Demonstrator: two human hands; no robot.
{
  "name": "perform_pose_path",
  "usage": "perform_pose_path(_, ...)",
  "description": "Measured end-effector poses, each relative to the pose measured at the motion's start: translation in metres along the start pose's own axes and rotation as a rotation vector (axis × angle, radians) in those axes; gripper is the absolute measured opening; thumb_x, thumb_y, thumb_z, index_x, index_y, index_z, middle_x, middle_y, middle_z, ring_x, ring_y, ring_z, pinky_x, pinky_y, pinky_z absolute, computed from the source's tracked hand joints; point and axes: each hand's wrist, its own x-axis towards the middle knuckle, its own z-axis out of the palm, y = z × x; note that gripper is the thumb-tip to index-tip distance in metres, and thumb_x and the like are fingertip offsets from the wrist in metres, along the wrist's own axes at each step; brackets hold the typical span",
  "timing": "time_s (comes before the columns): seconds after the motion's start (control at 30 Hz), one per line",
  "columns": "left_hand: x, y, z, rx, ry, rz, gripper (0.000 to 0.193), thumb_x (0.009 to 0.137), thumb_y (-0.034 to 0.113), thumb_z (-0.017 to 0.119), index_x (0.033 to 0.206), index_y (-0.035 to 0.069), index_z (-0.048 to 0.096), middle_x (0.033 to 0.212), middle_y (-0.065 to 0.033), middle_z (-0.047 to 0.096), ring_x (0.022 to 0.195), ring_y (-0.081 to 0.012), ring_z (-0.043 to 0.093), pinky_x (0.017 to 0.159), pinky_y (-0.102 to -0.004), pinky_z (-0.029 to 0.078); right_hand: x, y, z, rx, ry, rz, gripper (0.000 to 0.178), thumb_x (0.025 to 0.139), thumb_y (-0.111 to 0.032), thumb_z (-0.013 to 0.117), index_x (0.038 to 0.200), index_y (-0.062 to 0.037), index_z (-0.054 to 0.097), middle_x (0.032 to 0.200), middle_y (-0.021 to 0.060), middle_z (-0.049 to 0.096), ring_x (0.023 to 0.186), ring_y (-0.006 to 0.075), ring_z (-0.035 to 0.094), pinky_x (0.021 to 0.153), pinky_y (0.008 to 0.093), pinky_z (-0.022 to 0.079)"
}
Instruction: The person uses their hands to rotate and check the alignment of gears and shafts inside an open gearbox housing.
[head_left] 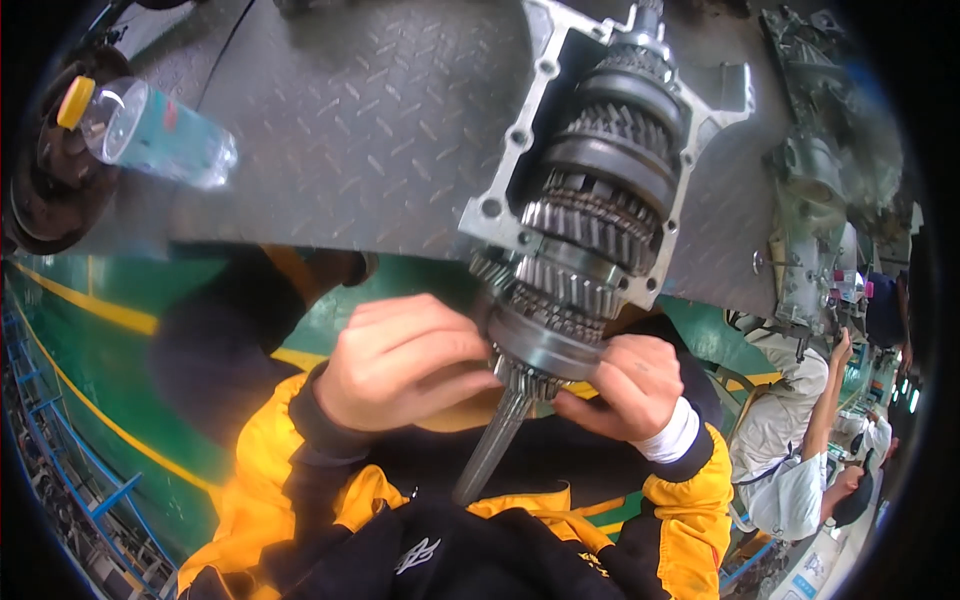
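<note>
A transmission gear shaft (600, 225) with several gears and rings lies in an open metal gearbox housing (518, 135). Its near end sticks out over the table edge toward me, ending in a bare splined shaft (495, 445). A wide smooth synchronizer sleeve (548, 345) sits on this near part. My left hand (405, 362) is at the sleeve's left side, fingers curled and their tips against its edge. On the other side my right hand (630, 385) pinches the sleeve's right edge, thumb below and fingers curled. Both hands partly cover the sleeve's sides.
The housing rests on a dark tread-plate table (350, 130). A clear plastic bottle (160, 130) with a yellow cap lies at far left beside a round rusty part (60, 175). Metal castings (810, 190) stand at right. A person in light clothes (790, 460) sits farther right.
</note>
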Motion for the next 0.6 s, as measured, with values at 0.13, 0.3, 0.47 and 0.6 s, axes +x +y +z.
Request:
perform_pose_path(0.13, 0.002, 0.005, -0.005, 0.006, -0.024, -0.065, 0.035, 0.065, 0.013, 0.091, 0.087, -0.002, 0.068, 0.084, -0.0139, 0.067, 0.070, -0.0263, 0.067, 0.063, -0.0315, 0.054, -0.002, 0.002, -0.001, 0.003, 0.008, 0.028, 0.027, 0.066, -0.016, 0.086, 0.074, -0.0049, 0.062, 0.061, 0.0026, 0.050, 0.047, 0.0189, 0.051, 0.042, 0.0308, 0.041)
perform_pose_path(0.3, 0.000, 0.002, -0.005, 0.053, 0.035, -0.079, 0.051, 0.062, 0.015, 0.093, 0.105, -0.001, 0.069, 0.106, -0.0195, 0.069, 0.088, -0.0304, 0.070, 0.076, -0.0356, 0.057, -0.006, 0.008, 0.001, 0.022, 0.166, -0.014, 0.026, 0.067, -0.015, 0.086, 0.076, -0.0028, 0.064, 0.060, 0.0009, 0.049, 0.047, 0.0148, 0.052, 0.042, 0.0277, 0.040)
perform_pose_path(0.47, -0.005, -0.001, 0.000, 0.058, 0.050, -0.054, 0.058, 0.067, 0.028, 0.093, 0.111, 0.002, 0.066, 0.105, -0.0217, 0.068, 0.086, -0.0302, 0.070, 0.071, -0.0342, 0.057, -0.011, 0.007, 0.002, 0.057, 0.324, -0.026, 0.024, 0.074, -0.014, 0.083, 0.082, 0.0016, 0.066, 0.064, 0.0029, 0.055, 0.049, 0.0147, 0.054, 0.043, 0.0251, 0.042)
perform_pose_path(0.6, -0.012, -0.010, 0.009, 0.071, 0.115, -0.004, 0.056, 0.068, 0.029, 0.093, 0.109, 0.005, 0.064, 0.101, -0.0190, 0.066, 0.081, -0.0259, 0.069, 0.065, -0.0303, 0.056, -0.017, 0.009, 0.000, 0.071, 0.334, 0.000, 0.025, 0.075, -0.016, 0.082, 0.082, 0.0015, 0.065, 0.065, 0.0022, 0.054, 0.050, 0.0140, 0.053, 0.044, 0.0250, 0.041)
